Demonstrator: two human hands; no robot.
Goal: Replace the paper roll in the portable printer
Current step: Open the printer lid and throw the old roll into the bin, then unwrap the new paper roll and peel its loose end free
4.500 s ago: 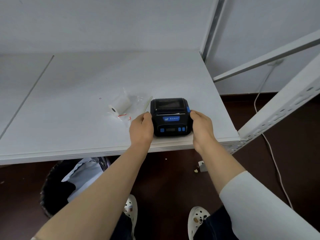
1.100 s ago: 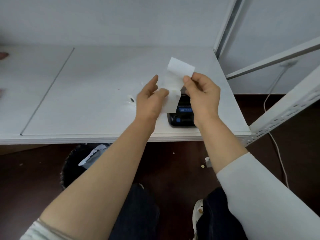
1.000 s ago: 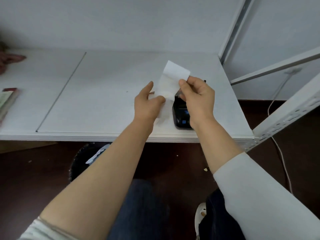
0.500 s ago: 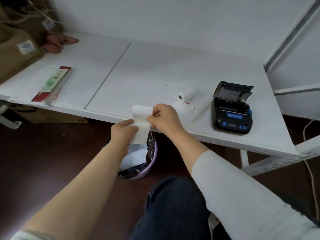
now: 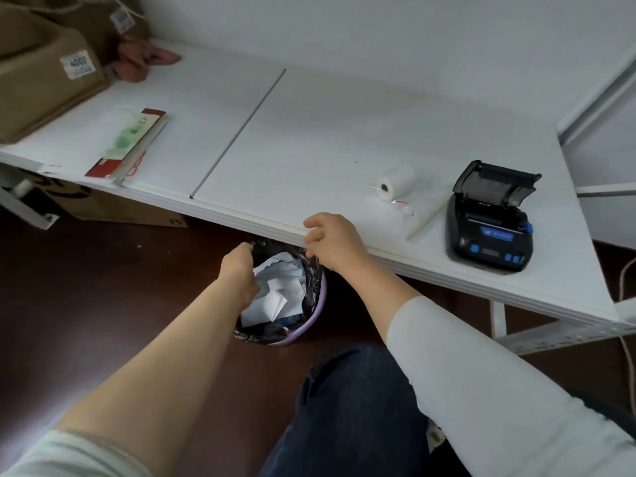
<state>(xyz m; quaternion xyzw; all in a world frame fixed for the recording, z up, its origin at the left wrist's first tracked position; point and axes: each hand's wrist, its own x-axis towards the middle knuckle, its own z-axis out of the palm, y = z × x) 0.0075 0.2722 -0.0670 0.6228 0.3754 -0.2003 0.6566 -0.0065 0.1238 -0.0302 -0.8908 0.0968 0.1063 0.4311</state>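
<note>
"Looking at the flat white table [image 5: 309,132], what sits on it?" asks the first one.

"A small black printer with blue buttons [image 5: 488,232] is near the right end, close to the front edge. Its lid is flipped up, so it is open."

"Where is the paper?"

"A little white paper roll [image 5: 395,179] lies on its side just left of the printer, not touching it. A clear plastic wrapper [image 5: 418,210] lies under and beside it. The roll is not inside the printer."

"What are the hands doing?"

"The left hand [image 5: 241,273] reaches down over a round purple bin with a black bag [image 5: 296,338] on the dark floor under the table. Its fingers curl down by the bin's rim. I cannot tell if they have hold of anything, because the back of the hand hides them."

"And the other one?"

"The right hand [image 5: 335,242] hangs by the table's front edge, above the bin. Its fingers are bent loosely and nothing is in them."

"What is in the bin?"

"Crumpled white paper [image 5: 278,290]."

"Anything else up on the table?"

"A brown cardboard box [image 5: 41,84] is at the far left. A thin red and green booklet [image 5: 134,139] lies beside it, near the front edge."
</note>
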